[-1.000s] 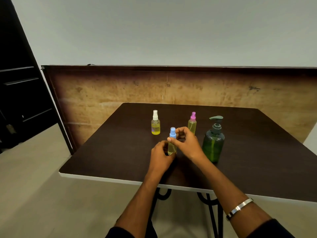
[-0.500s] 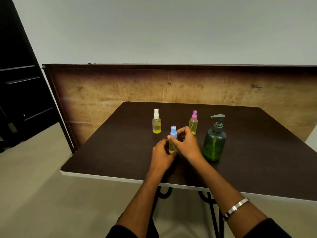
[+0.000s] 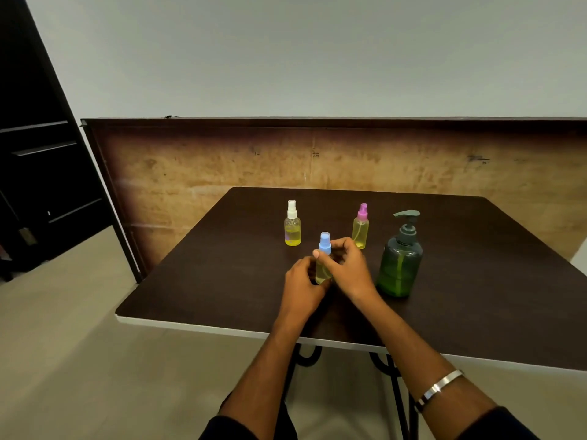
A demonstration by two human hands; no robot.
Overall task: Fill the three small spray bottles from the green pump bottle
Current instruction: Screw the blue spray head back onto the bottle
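Observation:
A small spray bottle with a blue cap (image 3: pixel 324 246) stands upright on the dark table (image 3: pixel 222 268), holding yellowish liquid. My left hand (image 3: pixel 301 281) grips its lower body from the left. My right hand (image 3: pixel 347 268) pinches it just under the cap with thumb and fingers. Behind it stand a white-capped spray bottle (image 3: pixel 292 224) with bright yellow liquid and a pink-capped spray bottle (image 3: pixel 360 227) with pale yellow liquid. The green pump bottle (image 3: pixel 401 258) stands upright to the right of my right hand, untouched.
A wooden panel (image 3: pixel 317 160) rises behind the table's far edge. The near table edge (image 3: pixel 222 330) is white, with black metal legs below. A dark shelf unit (image 3: pixel 38 173) stands at the left. Grey floor lies to the left of the table.
Both hands stay on the blue-capped bottle in nearly the same place. The view has shifted slightly. The other bottles have not moved.

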